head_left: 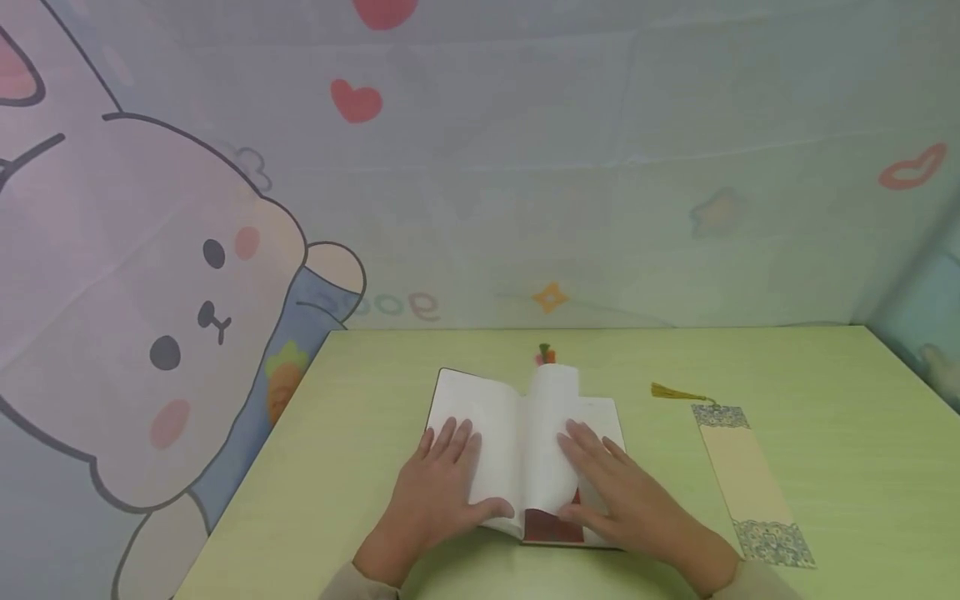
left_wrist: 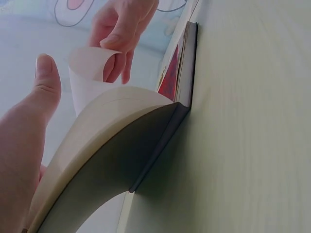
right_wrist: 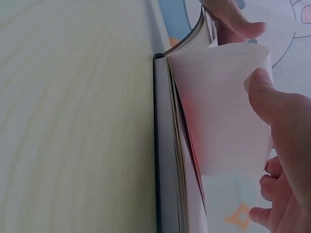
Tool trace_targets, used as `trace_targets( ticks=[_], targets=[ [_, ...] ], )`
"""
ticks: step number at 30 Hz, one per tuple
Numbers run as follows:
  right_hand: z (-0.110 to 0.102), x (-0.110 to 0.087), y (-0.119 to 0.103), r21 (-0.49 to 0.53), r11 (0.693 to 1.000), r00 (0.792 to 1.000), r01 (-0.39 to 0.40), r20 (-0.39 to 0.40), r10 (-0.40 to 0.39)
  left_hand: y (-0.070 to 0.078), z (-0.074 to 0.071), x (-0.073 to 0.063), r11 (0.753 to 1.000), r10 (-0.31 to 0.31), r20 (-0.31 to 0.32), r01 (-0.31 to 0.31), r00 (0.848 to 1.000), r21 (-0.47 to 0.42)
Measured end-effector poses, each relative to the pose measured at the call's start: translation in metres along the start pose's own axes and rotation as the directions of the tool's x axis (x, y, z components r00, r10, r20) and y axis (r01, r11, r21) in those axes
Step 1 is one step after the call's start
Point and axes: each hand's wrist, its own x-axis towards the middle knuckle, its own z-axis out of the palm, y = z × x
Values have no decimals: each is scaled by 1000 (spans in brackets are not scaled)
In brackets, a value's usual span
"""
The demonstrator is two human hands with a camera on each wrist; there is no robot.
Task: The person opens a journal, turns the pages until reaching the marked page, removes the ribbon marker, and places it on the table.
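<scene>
An open book (head_left: pixel 483 408) with blank white pages lies in front of me. My left hand (head_left: pixel 438 483) rests on its left-hand pages, fingers straight and thumb (left_wrist: pixel 46 77) raised off the paper. That side of the book bows up from the table in the left wrist view. With thumb and fingers, my right hand (head_left: pixel 618 492) pinches the outer edge of a single page (right_wrist: pixel 223 107), which stands up in a curve from the spine. Under this page a dark red sheet (head_left: pixel 551 527) shows on the right-hand stack.
To the right lies a cream bookmark (head_left: pixel 746 475) with patterned blue ends and a yellow tassel (head_left: pixel 675 392). Small green, orange and pink pieces (head_left: pixel 546 354) stick out beyond the book's top edge. A cartoon-printed cloth (head_left: pixel 480 208) hangs behind the pale green table (head_left: pixel 360 375).
</scene>
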Motion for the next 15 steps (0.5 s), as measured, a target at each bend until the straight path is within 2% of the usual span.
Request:
trace_targets(
  ticks=[7,15],
  targets=[
    [3,11,-5,26,999,1000,31,-5,-31,5,-1,-2,998,-7,-1,7,1000,65],
    [5,16,-9,19,998,997,66,-39,-65,10,-2,-1,998,-22,-1,22,1000,57]
  ],
)
